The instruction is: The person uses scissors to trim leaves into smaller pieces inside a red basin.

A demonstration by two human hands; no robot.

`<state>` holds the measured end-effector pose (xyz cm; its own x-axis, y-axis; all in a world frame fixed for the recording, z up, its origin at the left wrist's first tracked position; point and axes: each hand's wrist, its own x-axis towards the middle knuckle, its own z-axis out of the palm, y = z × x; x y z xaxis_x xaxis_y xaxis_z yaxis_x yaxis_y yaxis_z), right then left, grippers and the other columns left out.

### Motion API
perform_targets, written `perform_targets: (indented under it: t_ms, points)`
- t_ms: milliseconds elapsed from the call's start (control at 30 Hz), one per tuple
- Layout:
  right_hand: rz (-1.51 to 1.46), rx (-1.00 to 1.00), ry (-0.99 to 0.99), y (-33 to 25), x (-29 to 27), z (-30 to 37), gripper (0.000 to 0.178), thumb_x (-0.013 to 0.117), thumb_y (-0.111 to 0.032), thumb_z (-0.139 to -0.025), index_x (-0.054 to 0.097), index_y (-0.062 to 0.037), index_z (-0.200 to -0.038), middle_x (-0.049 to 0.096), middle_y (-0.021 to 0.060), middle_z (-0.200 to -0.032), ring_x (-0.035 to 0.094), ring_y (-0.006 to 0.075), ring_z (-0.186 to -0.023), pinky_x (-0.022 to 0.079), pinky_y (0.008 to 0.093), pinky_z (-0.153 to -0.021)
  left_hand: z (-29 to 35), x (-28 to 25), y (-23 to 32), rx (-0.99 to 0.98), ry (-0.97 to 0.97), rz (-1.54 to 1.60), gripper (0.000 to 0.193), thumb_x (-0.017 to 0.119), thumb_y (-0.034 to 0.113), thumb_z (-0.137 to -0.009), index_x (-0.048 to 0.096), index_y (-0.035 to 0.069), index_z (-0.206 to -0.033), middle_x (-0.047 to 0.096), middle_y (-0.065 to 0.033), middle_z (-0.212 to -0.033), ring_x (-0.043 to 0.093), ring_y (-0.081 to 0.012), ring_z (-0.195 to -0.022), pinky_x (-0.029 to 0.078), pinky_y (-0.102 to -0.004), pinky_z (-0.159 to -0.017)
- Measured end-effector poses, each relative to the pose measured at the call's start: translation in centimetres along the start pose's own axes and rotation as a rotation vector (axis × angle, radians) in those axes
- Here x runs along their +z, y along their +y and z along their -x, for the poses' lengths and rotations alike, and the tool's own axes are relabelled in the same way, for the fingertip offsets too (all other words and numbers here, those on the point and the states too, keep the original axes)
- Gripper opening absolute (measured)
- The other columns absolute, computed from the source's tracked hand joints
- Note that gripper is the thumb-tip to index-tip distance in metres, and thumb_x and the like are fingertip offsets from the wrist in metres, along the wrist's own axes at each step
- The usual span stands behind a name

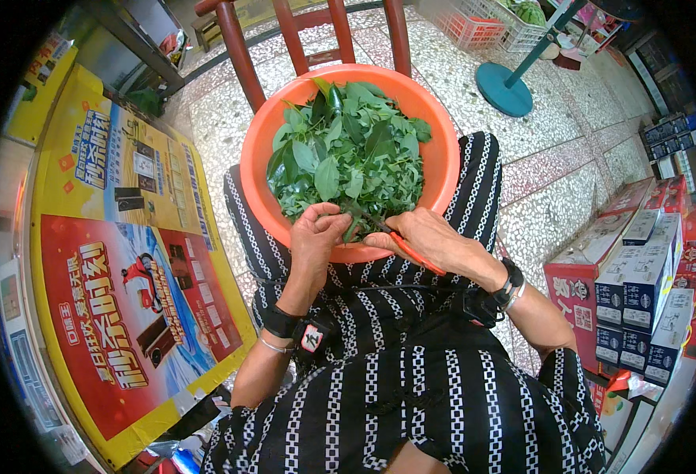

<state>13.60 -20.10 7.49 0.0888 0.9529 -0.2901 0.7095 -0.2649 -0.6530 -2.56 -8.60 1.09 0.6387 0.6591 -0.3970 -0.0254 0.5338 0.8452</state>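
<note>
An orange plastic basin [255,162] rests on my lap, heaped with loose green leaves [328,175]. Over its near rim, my left hand [316,235] is closed in a pinch on a small green leafy sprig [353,229]. My right hand [435,235] grips scissors [416,254] with red-orange handles, their blades pointing left toward the sprig. The blade tips are partly lost among the leaves, so I cannot tell how far apart they are. Both hands are close together, just above the leaves at the basin's near side.
A reddish wooden chair [340,33] stands just beyond the basin. Ahead on the right are a green round stand base [504,88] and a plastic crate [468,30]. Stacked cartons [636,272] stand at right; a yellow and red poster-covered counter [139,316] flanks my left.
</note>
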Motion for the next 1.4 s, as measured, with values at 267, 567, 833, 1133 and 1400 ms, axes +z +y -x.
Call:
perform_targets:
  t_ms: [267,567,833,1133,1400]
  points:
    - [-0.012,0.022,0.045,1.0,0.4,-0.1,0.057,0.052,-0.050,-0.089,0.058,0.0037,-0.071,0.047,0.0187,-0.051,0.050,0.0357,-0.049,0.040,0.0420,-0.048,-0.1,-0.5,-0.7,-0.101,-0.059,0.001,0.029,0.066,0.008,-0.086,0.054,-0.003,-0.109,0.066,-0.0141,-0.096,0.066,-0.0181,-0.079,0.055,-0.0263,-0.071]
    - [-0.157,0.059,0.098,0.7,0.2,0.4,0.062,0.058,-0.053,-0.085,0.057,0.0081,-0.073,0.051,0.0199,-0.053,0.057,0.0333,-0.051,0.044,0.0417,-0.053,0.0,-0.5,-0.7,-0.086,0.065,0.085,0.018,0.064,0.005,-0.086,0.057,-0.001,-0.102,0.066,-0.0103,-0.090,0.066,-0.0180,-0.078,0.055,-0.0254,-0.069]
    - [0.036,-0.015,0.069,0.1,0.4,1.0,0.051,0.057,-0.047,-0.088,0.053,0.0039,-0.084,0.055,0.0218,-0.074,0.058,0.0363,-0.072,0.044,0.0455,-0.062,0.7,0.1,-0.4,-0.134,-0.041,0.124,0.016,0.065,0.007,-0.086,0.058,0.001,-0.099,0.066,-0.0085,-0.089,0.066,-0.0164,-0.075,0.055,-0.0250,-0.067]
    - [-0.153,0.073,0.064,0.4,-0.2,0.7,0.062,0.055,-0.053,-0.087,0.057,0.0078,-0.077,0.053,0.0245,-0.060,0.057,0.0394,-0.058,0.047,0.0432,-0.056,0.5,-0.3,-0.4,-0.141,0.040,0.129,0.021,0.066,0.007,-0.085,0.057,-0.001,-0.102,0.066,-0.0095,-0.092,0.066,-0.0181,-0.075,0.055,-0.0262,-0.067]
    - [0.025,-0.006,0.044,0.2,0.3,1.2,0.054,0.057,-0.050,-0.087,0.052,0.0038,-0.088,0.055,0.0211,-0.079,0.058,0.0372,-0.076,0.043,0.0458,-0.064,0.8,0.3,-0.2,-0.112,0.009,0.072,0.020,0.066,0.008,-0.085,0.057,0.000,-0.101,0.066,-0.0089,-0.090,0.066,-0.0182,-0.074,0.055,-0.0257,-0.065]
